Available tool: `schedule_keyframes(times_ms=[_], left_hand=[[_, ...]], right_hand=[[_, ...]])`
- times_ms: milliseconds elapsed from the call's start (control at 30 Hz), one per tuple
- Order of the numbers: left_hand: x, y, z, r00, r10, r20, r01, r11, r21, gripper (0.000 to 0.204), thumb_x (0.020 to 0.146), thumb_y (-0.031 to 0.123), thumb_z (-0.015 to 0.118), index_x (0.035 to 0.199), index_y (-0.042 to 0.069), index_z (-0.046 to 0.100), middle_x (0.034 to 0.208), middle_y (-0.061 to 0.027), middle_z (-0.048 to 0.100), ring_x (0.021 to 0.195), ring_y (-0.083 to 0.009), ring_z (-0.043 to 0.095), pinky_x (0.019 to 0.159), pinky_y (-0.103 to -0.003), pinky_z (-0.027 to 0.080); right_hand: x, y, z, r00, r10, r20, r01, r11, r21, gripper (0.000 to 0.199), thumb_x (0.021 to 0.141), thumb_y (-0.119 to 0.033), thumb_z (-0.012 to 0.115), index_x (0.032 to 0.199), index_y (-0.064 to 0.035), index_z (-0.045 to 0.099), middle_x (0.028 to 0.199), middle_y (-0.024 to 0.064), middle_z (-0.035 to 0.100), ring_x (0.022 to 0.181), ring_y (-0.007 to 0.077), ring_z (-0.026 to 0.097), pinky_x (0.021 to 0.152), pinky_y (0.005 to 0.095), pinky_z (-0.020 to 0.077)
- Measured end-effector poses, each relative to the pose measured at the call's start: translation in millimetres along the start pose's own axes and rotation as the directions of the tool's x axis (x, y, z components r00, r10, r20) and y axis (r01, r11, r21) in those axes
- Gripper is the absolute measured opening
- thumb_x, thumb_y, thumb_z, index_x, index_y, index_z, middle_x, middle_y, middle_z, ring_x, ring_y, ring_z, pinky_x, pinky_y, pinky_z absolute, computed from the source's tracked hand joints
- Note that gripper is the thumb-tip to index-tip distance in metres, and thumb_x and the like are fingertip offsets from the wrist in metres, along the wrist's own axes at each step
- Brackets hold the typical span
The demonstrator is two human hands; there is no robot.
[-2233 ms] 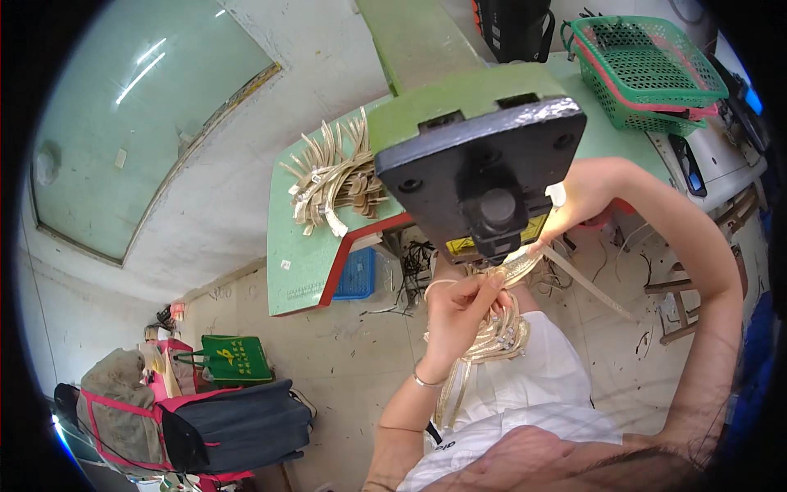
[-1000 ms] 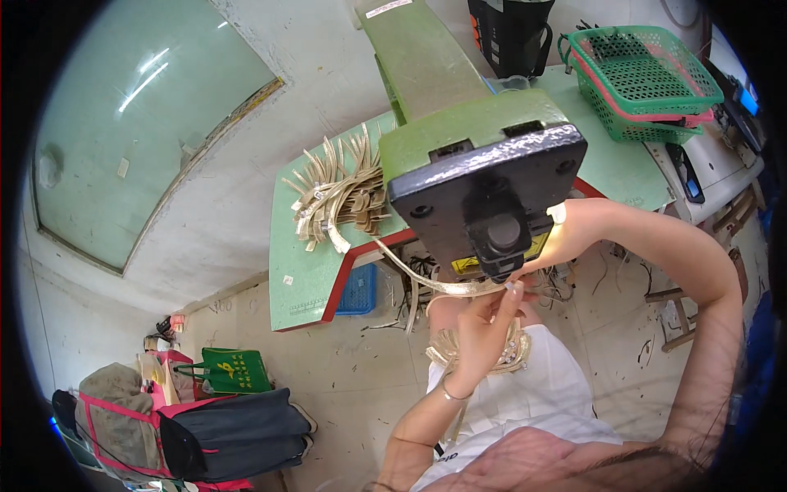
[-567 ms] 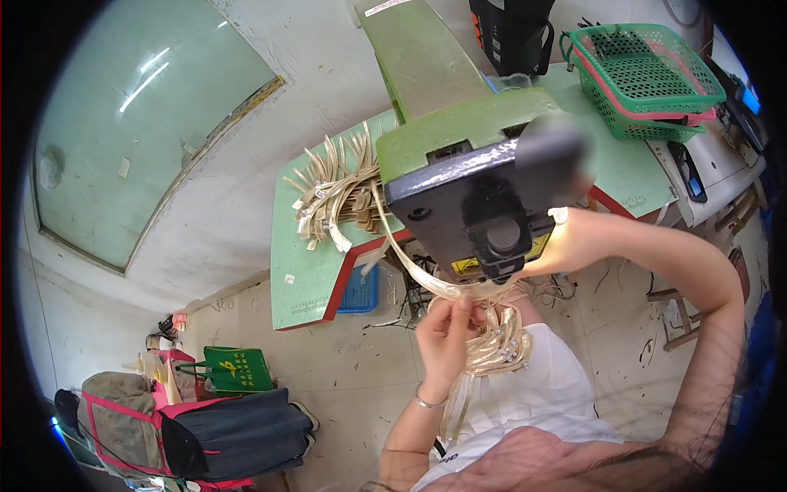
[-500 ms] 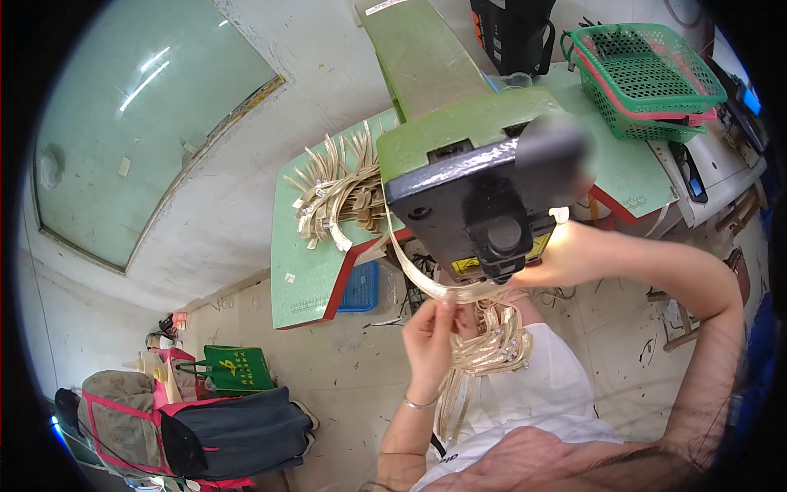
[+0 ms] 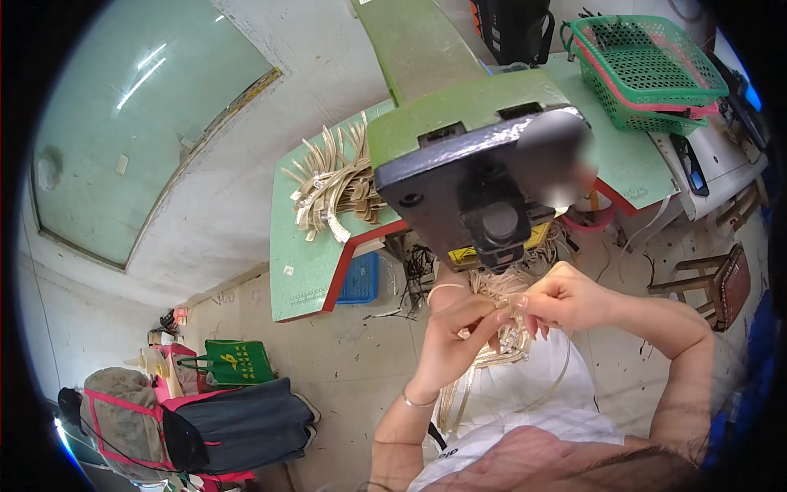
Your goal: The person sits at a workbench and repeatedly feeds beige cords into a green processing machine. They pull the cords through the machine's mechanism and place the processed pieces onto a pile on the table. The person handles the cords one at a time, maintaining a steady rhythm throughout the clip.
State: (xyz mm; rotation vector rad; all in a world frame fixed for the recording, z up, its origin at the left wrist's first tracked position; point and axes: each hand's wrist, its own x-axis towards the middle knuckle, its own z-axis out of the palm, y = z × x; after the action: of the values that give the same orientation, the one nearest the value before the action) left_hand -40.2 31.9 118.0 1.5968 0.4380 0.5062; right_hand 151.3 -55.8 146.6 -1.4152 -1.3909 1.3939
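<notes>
My left hand and my right hand meet above my lap, fingers pinched close together. A thin gold strap runs between them, and its loose length curves down over the white clothing on my lap. The exact spot where the fingertips hold it is partly hidden. Below my hands, a bundle of gold straps with small shiny pieces lies across my lap. Just beyond my hands stands a green and black machine, its black head overhanging the table edge.
More gold straps are heaped on the green table left of the machine. Stacked green and pink baskets stand at the far right. A blue crate is under the table. A stool stands right; a green bag lies left.
My right hand has come away from the machine head and down to my left hand. The strap has left the machine and is now between both hands over my lap.
</notes>
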Motion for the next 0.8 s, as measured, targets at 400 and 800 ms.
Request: schedule_keyframes(times_ms=[400, 800], left_hand=[[25.7, -8.2, 24.5, 0.939, -0.105, -0.328, 0.030, 0.973, -0.228, 0.019, 0.088, 0.008, 0.061, 0.073, -0.003, 0.064, 0.063, -0.0041, 0.060, 0.050, -0.0052, 0.051, 0.046, -0.017, 0.037], [4.8, -18.3, 30.4, 0.827, -0.124, -0.549, -0.037, 0.961, -0.273, 0.021, 0.091, 0.011, 0.057, 0.077, -0.003, 0.063, 0.064, -0.0046, 0.060, 0.052, -0.0059, 0.053, 0.046, -0.017, 0.037]], right_hand=[[-18.7, 4.1, -24.2, 0.955, 0.140, -0.262, -0.091, 0.977, 0.190, 0.027, 0.096, -0.021, 0.046, 0.079, -0.0016, 0.057, 0.057, -0.0015, 0.048, 0.043, 0.0045, 0.041, 0.040, 0.0214, 0.0356], [3.7, -13.2, -32.8, 0.986, 0.139, -0.092, -0.102, 0.939, 0.328, 0.022, 0.090, -0.018, 0.057, 0.082, 0.0020, 0.062, 0.063, 0.0009, 0.056, 0.048, 0.0050, 0.046, 0.045, 0.0213, 0.0397]])
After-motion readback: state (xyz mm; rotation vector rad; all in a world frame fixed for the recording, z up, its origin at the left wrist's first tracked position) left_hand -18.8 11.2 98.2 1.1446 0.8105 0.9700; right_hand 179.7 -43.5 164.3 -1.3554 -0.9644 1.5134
